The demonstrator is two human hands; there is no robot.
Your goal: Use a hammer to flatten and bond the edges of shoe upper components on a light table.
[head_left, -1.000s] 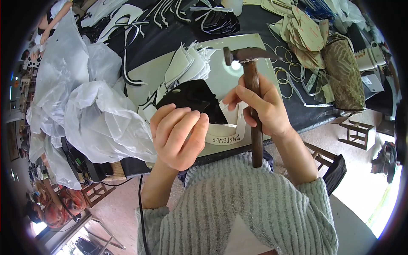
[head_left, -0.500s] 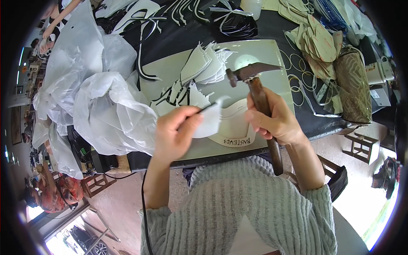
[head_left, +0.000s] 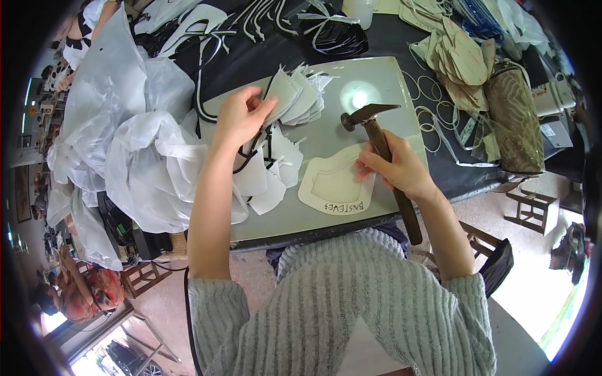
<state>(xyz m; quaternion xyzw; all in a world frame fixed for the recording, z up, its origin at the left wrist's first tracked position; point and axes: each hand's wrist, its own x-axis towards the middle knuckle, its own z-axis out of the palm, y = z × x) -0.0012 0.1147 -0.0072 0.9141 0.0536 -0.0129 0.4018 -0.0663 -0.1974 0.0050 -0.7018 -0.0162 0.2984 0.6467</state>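
My right hand (head_left: pixel 396 164) grips the wooden handle of a hammer (head_left: pixel 381 139), its metal head raised above the board and pointing away from me. Beneath its fingers lies a flat cream pattern template (head_left: pixel 335 203) with a cut-out and handwriting. At the far left of the board, my left hand (head_left: pixel 241 116) has thumb and fingers apart, thumb at the near-left edge of a fanned stack of white cut pieces (head_left: pixel 301 97). Under that wrist is a looser pile of white pieces with black edging (head_left: pixel 269 182).
A pale board (head_left: pixel 389 81) covers part of the black table. Crumpled plastic bags (head_left: pixel 150 163) crowd the left side. Cream cut-out pieces (head_left: pixel 458 53), loose cords (head_left: pixel 433 119) and a patterned roll (head_left: pixel 515 122) lie right. Black-and-white strips (head_left: pixel 216 31) spread across the back.
My left hand has let go of the white piece and moved away from me to the fanned stack. The near pile now reaches closer to me. My right hand still holds the hammer.
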